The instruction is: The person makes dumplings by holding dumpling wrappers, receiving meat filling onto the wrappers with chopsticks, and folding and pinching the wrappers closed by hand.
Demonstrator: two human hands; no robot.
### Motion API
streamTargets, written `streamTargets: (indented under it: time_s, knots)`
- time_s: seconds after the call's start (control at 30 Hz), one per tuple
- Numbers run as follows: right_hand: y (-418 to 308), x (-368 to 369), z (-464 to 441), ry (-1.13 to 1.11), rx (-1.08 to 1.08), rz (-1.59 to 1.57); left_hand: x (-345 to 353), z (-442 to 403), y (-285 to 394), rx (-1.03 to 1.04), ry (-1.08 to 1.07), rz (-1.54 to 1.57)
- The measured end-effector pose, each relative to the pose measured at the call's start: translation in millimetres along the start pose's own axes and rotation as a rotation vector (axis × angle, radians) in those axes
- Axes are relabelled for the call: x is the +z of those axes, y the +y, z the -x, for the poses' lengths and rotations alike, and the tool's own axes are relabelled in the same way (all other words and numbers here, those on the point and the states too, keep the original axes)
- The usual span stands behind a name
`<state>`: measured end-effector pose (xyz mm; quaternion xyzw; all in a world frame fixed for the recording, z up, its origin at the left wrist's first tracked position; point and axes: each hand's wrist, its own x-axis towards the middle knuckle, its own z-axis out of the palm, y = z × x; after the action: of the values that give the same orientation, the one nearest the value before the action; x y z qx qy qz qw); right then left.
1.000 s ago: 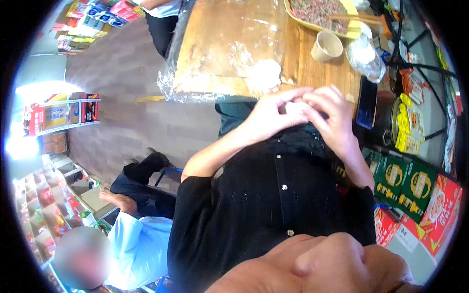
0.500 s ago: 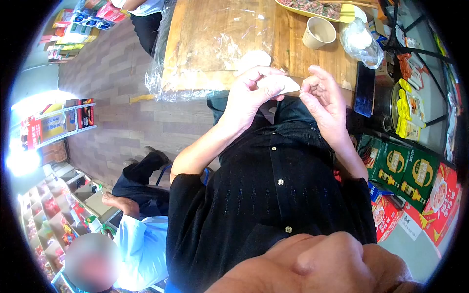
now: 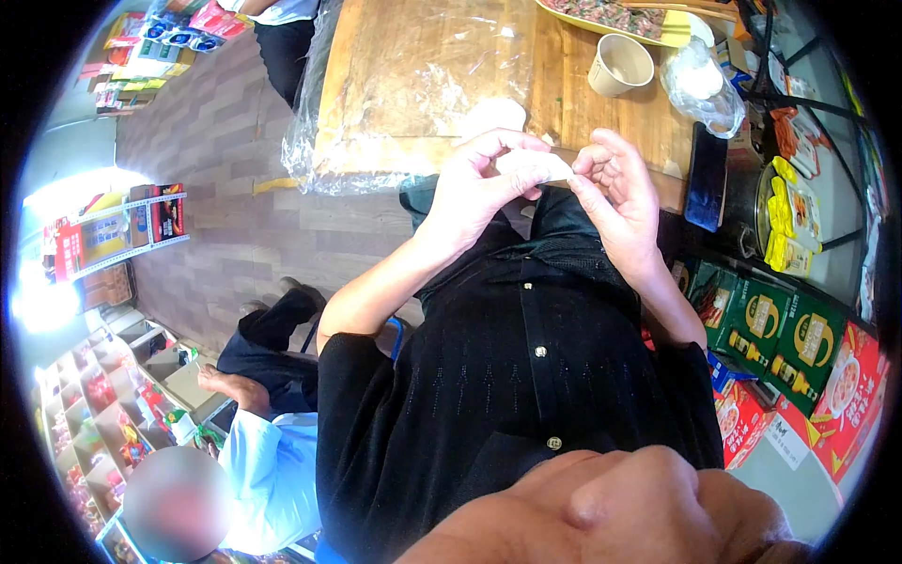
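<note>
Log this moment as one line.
left hand: holds folded dough | right hand: at its right end | cup: standing on table

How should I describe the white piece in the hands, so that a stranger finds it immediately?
Find the wooden table, then its near edge. Beside it, the left hand grips a narrow white piece, with the right hand at its tip. Unlike the rounder white piece lying on the table, it is held up.
</note>
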<state>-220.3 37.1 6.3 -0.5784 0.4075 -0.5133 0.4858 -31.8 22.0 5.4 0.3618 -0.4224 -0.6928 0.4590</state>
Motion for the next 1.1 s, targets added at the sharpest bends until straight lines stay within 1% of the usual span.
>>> streamTargets:
  time_s: [0.1,0.2,0.23,0.27,0.3,0.33,0.4,0.43,0.5,0.53,0.6,0.63,0.7,0.73,0.8,0.83,0.87,0.97,1.03,1.1]
  knots:
    - [2,0,0,-0.005,0.033,-0.052,-1,1,1,0.004,-0.008,-0.020]
    - [2,2,0,-0.042,0.008,-0.028,-1,1,1,-0.018,0.022,-0.060]
    - [1,3,0,-0.068,-0.028,0.039,-3,1,0,-0.016,0.027,-0.059]
    - [0,4,0,-0.093,-0.065,0.105,-5,0,-2,-0.017,0.015,-0.148]
    - [0,5,1,-0.097,-0.066,0.104,-6,0,-2,-0.017,0.002,-0.238]
    - [1,7,1,-0.094,-0.108,0.134,-4,1,-1,-0.016,0.004,-0.238]
    - [2,10,1,-0.093,-0.151,0.162,0,3,4,0.127,0.010,-0.406]
    - [2,11,1,-0.075,-0.193,0.207,0,3,5,0.127,0.013,-0.406]
    - [2,12,1,-0.058,-0.236,0.253,0,4,6,0.257,-0.006,-0.530]
    - [3,12,0,-0.033,-0.267,0.282,0,4,7,0.259,-0.005,-0.530]
    - [3,12,-1,-0.010,-0.299,0.310,2,7,11,0.172,-0.025,-0.378]
    - [2,12,0,0.000,-0.302,0.336,2,8,10,0.174,-0.023,-0.379]
    - [0,14,0,0.033,-0.322,0.377,-2,9,10,0.082,-0.077,-0.393]
    - [0,15,2,0.032,-0.319,0.313,-1,11,12,0.051,-0.065,-0.412]
    - [2,15,4,-0.004,-0.281,0.295,-4,9,10,0.180,-0.106,-0.453]
    - [5,15,2,-0.015,-0.299,0.280,-1,13,14,-0.072,-0.079,-0.190]
    - [6,15,2,-0.022,-0.310,0.270,-5,10,12,0.084,-0.102,-0.377]
    - [5,15,1,-0.034,-0.283,0.277,-5,10,14,0.091,-0.081,-0.298]
    - [6,16,2,-0.033,-0.272,0.235,-5,10,13,0.065,-0.019,-0.264]
    - [8,15,4,-0.064,-0.280,0.255,-8,10,6,0.027,-0.008,-0.241]
